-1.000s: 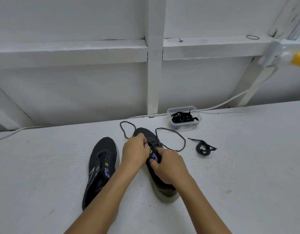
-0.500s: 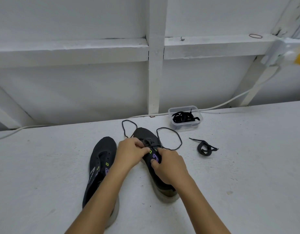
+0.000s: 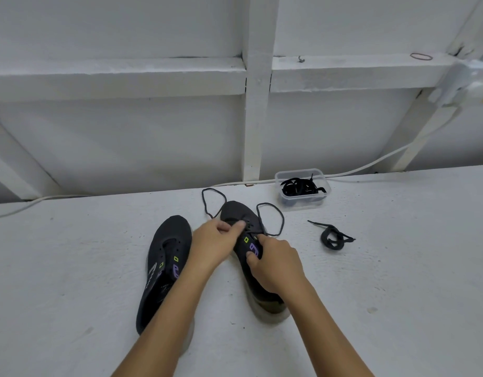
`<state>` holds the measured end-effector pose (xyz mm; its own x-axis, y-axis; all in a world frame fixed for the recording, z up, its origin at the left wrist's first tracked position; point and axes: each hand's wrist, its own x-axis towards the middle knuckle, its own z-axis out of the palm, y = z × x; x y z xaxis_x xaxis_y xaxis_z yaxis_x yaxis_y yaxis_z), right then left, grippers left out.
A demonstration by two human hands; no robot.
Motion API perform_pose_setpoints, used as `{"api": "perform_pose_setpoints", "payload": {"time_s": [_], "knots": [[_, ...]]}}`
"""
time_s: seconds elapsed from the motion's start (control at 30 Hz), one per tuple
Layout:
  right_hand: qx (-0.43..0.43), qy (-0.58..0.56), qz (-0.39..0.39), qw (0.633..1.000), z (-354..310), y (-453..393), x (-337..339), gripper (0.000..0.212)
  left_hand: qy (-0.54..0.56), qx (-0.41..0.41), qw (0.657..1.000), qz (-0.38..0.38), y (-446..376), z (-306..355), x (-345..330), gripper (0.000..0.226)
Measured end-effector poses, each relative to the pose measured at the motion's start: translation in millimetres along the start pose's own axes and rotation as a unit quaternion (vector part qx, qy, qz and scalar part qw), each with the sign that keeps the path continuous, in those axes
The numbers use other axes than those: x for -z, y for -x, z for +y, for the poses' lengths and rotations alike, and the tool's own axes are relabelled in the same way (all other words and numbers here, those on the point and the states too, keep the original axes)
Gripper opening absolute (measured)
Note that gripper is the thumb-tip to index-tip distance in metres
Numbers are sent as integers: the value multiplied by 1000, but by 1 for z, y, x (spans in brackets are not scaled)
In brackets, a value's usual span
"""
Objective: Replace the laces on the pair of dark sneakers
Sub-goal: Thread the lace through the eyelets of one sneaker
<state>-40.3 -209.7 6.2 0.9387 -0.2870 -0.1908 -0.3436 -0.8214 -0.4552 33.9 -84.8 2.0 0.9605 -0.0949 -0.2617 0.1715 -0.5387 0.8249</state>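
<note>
Black lace loops loose beside the right sneaker mid-table, both hands pinching at its eyelets; a hasty tug might yank it back out

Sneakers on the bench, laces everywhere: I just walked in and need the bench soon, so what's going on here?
A person is lacing the right-hand sneaker. Their left hand pinches the lace at the eyelets near the toe, while the right hand grips the shoe's side. The lace's two ends lie in loose loops beside the toe. The other sneaker lies alongside with no lace. A loose lace lies coiled to the right, and a clear tub behind holds more black laces.
</note>
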Motion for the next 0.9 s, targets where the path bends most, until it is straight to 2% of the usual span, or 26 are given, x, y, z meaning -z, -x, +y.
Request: {"api": "perform_pose_setpoints", "payload": {"time_s": [0.1,0.17,0.23,0.37,0.47,0.53,0.6,0.67,0.73,0.8,0.83,0.9], "knots": [[6,2,-3,1000,0,0,0,28,-62,-37,997,-23,2,-6,-8,18],[3,-1,-4,1000,0,0,0,29,-47,-28,998,-16,1,-6,-9,34],[3,1,-2,1000,-1,0,0,29,-49,-36,998,-12,0,-8,-10,36],[6,7,-1,1000,-1,0,0,29,-95,-89,991,18,-3,-13,-14,19],[2,1,-1,1000,-1,0,0,28,-85,-93,988,91,-4,-8,-14,16],[-5,-7,-4,1000,-1,1,0,28,34,-88,977,189,-4,1,-7,10],[-7,-9,-6,1000,-1,0,-1,29,148,-75,948,271,-4,10,6,13],[-7,-6,-8,1000,-1,0,-1,30,167,-48,955,240,-6,10,13,10],[-5,-2,-6,1000,-1,0,-1,29,95,1,990,108,-5,5,12,14],[0,5,-3,1000,-1,0,0,29,33,25,999,-19,0,-4,3,24],[2,6,-1,1000,-1,0,0,28,8,14,999,-37,2,-7,-4,23],[7,5,2,1000,-1,0,0,28,-12,-19,1000,2,4,-10,-13,14]]}}
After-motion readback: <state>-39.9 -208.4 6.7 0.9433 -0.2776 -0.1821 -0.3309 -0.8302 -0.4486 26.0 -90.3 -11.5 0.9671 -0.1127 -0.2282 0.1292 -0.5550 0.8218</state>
